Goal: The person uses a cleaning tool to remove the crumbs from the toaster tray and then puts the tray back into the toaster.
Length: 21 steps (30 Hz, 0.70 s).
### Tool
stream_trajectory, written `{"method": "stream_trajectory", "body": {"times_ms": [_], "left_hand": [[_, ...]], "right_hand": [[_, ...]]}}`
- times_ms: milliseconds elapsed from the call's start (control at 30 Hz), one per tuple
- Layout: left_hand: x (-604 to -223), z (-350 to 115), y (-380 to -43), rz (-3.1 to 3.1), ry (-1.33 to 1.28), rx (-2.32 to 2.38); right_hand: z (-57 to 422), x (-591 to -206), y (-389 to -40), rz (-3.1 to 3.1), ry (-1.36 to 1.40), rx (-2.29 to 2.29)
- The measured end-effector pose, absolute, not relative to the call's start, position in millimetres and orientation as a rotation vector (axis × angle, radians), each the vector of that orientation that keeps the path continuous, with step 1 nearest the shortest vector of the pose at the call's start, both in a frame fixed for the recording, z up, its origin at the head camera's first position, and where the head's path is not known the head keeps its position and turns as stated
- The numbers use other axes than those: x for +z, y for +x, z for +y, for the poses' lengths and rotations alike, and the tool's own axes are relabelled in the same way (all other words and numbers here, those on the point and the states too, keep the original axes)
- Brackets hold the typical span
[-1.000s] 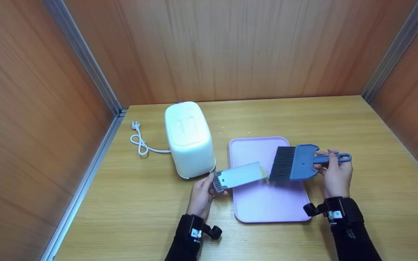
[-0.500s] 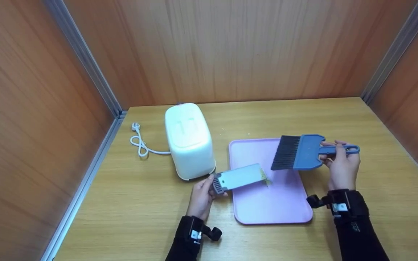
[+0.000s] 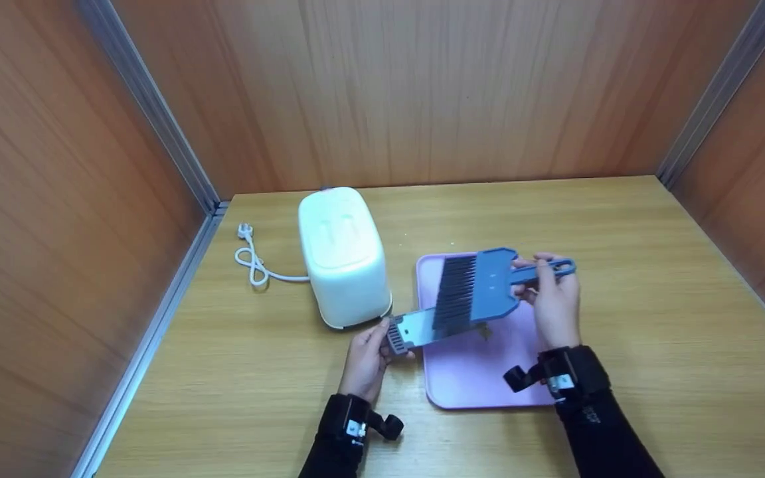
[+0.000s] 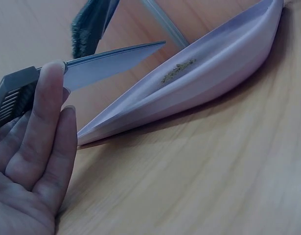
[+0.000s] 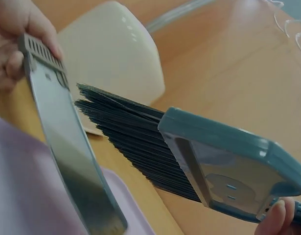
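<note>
My left hand (image 3: 364,364) pinches the grey slotted end of a flat metal crumb tray (image 3: 416,326), which slants out over a lilac serving tray (image 3: 465,382). By its looped handle my right hand (image 3: 557,307) holds a blue hand brush (image 3: 495,284). In the head view the dark bristles (image 3: 454,292) overlap the crumb tray's middle and hide part of it. The right wrist view has the bristles (image 5: 135,142) close beside the metal plate. A small heap of yellowish crumbs (image 4: 178,71) lies on the lilac tray, below the plate's free end.
A white toaster (image 3: 349,265) stands left of the lilac tray, near the left hand. Its white cord and plug (image 3: 253,262) lie looped on the wooden table (image 3: 236,385). Wood panels (image 3: 449,86) enclose the back and sides.
The brush first drew away right and back from the crumb tray's end. Since then it has swung left over the crumb tray. My left hand has stayed nearly still.
</note>
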<state>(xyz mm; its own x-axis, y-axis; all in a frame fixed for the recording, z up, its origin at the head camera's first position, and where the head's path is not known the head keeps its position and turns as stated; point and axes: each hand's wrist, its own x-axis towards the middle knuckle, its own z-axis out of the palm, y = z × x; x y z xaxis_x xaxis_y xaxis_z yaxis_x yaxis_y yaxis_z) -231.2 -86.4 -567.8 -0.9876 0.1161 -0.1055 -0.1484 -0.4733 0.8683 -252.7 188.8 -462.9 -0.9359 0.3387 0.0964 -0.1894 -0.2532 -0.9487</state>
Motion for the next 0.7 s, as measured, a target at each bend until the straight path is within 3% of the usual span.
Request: {"method": "stream_trajectory", "body": {"times_ms": [700], "left_hand": [[-566, -87, -231, 1.496, -0.052, 2.565]], "right_hand": [[141, -483, -251, -1.846, -0.175, 2.204]]}}
